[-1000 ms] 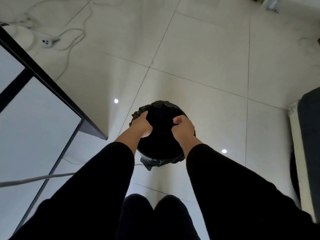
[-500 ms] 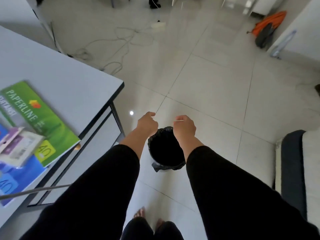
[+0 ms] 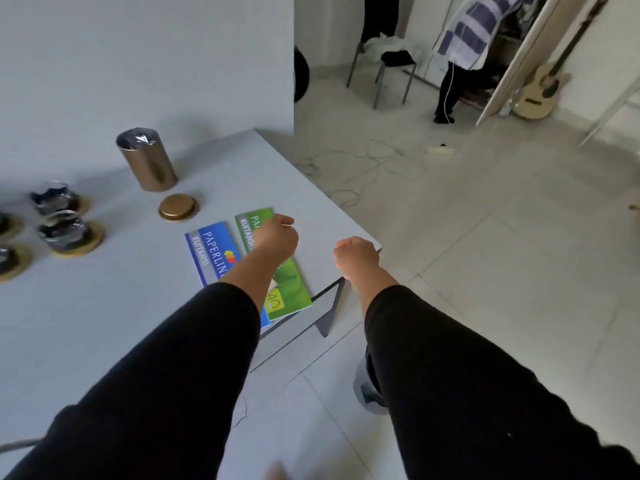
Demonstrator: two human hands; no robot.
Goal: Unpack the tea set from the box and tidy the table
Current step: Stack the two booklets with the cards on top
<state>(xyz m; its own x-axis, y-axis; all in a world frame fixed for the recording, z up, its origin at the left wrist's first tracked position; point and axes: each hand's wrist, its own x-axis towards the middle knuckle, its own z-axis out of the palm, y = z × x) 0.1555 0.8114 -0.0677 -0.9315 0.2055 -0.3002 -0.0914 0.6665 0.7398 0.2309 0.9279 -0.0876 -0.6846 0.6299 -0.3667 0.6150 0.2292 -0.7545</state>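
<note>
On the left of the table (image 3: 104, 323) stood glass cups (image 3: 64, 230) on saucers, looking fragile, better held by the saucer. The left hand (image 3: 275, 239) hovered clenched over the green booklet (image 3: 287, 282); the right hand (image 3: 356, 256), also clenched, held nothing visible.

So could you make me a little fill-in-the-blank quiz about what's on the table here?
1. The gold lid lies on the table beside the open ____ canister.
2. Next to the blue booklet lies a ____ one.
3. Each glass cup sits on a round ____.
4. Leaning in the far doorway is a ____.

Missing words: gold; green; coaster; guitar
</note>
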